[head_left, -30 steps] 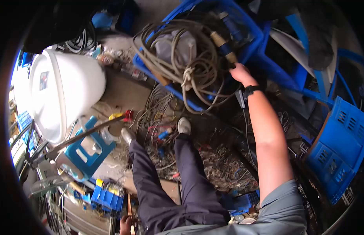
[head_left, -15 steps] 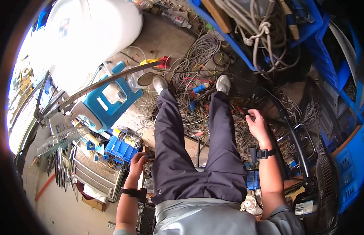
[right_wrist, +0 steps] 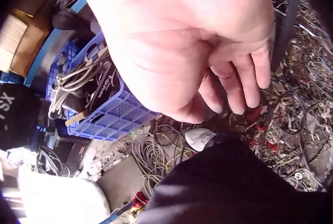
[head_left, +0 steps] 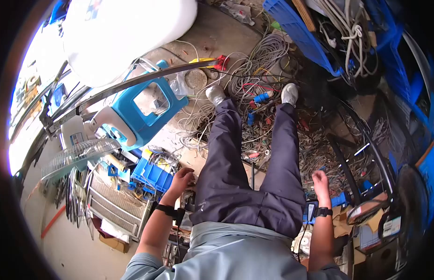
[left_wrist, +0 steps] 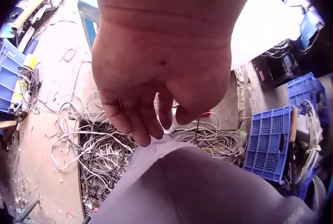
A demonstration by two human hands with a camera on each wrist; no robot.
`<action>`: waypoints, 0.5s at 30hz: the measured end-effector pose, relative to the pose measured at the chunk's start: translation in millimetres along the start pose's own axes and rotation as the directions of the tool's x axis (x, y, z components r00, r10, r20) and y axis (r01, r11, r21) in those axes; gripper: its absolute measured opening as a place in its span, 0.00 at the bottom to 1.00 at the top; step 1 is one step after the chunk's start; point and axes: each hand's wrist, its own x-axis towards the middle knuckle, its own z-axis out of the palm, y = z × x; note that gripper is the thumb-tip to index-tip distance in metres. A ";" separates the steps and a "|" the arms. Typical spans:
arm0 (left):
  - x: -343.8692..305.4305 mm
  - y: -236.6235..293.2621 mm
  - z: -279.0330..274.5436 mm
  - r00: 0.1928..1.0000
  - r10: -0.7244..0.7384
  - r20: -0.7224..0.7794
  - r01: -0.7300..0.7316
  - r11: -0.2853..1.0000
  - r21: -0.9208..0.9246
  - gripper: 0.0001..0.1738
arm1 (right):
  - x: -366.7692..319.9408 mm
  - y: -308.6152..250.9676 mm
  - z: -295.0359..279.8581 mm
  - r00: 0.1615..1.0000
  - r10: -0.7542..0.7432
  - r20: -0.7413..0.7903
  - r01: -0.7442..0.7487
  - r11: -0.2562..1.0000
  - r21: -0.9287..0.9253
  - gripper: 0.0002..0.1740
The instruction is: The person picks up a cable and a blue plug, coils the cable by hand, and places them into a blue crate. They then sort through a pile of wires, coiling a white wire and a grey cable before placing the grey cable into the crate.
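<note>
My left hand (head_left: 180, 181) hangs beside the left thigh with loosely bent fingers, holding nothing. In the left wrist view that hand (left_wrist: 161, 68) hangs over the trouser leg (left_wrist: 177, 182), with loose cables (left_wrist: 104, 156) beyond its fingertips. On the other side, my right hand (head_left: 321, 184) hangs by the right thigh, fingers relaxed. Nothing shows in the palm of the right hand (right_wrist: 192, 47) in the right wrist view. Farther forward, a blue crate (head_left: 301, 35) holds a tied bundle of grey cable (head_left: 357, 32).
Coiled cable (head_left: 261, 60) and scraps cover the floor around the shoes (head_left: 290, 93). To the left stand a large white tub (head_left: 133, 37), a teal plastic stool (head_left: 140, 126) and a wire fan guard (head_left: 81, 154). A long bar (head_left: 147, 77) crosses above the stool. Black tubing (head_left: 375, 144) curves on the right.
My right hand has left the tan-and-blue stick-like thing by the crate and come back to the right thigh. The left hand has risen into fuller view. The head view has swung away from the crate.
</note>
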 end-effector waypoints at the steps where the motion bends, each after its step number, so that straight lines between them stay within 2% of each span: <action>1: 3.2 -3.3 -11.2 1.000 0.014 0.003 -0.014 0.999 0.040 0.13 | -14.9 17.5 3.4 0.999 0.012 -0.032 -0.012 1.000 -0.006 0.09; 3: 14.2 -19.0 -35.3 1.000 0.016 0.012 -0.017 0.996 0.082 0.14 | -34.7 47.0 10.2 0.996 0.035 -0.085 -0.038 0.998 -0.040 0.11; 5: 18.5 -25.9 -60.2 0.999 0.047 0.009 -0.048 0.980 0.193 0.14 | -46.5 71.4 14.5 0.995 -0.019 -0.094 0.023 0.999 0.034 0.10; 7: 15.7 -44.8 -78.9 0.993 0.089 -0.076 -0.070 0.971 0.229 0.15 | -42.0 96.0 19.0 0.995 0.004 -0.101 -0.004 1.000 -0.007 0.10; 8: 12.1 -58.4 -84.9 0.983 0.123 -0.135 -0.077 0.949 0.304 0.14 | -35.5 107.0 19.2 0.995 0.024 -0.093 -0.029 0.998 -0.051 0.11; 9: 5.1 -72.3 -85.4 0.976 0.109 -0.191 -0.044 0.947 0.317 0.13 | -25.9 114.7 17.6 0.996 0.037 -0.079 -0.044 0.994 -0.096 0.13; 11: -13.4 -112.0 -77.1 0.961 0.128 -0.246 -0.044 0.946 0.321 0.12 | -9.9 115.6 25.2 0.998 0.032 -0.049 -0.034 0.999 -0.040 0.10; 13: -20.0 -177.3 -61.1 0.950 0.083 -0.303 0.003 0.962 0.272 0.12 | -4.5 72.0 27.6 0.997 -0.064 -0.040 0.065 0.997 0.044 0.05; 14: -25.0 -201.0 -42.6 0.951 0.047 -0.306 0.016 0.979 0.201 0.12 | 21.1 85.7 25.4 0.982 -0.189 -0.020 0.190 0.980 0.056 0.05; 15: -19.6 -245.1 -35.1 0.947 0.041 -0.318 0.061 0.950 0.307 0.12 | 24.8 67.5 25.8 0.936 -0.352 -0.033 0.353 0.927 0.128 0.04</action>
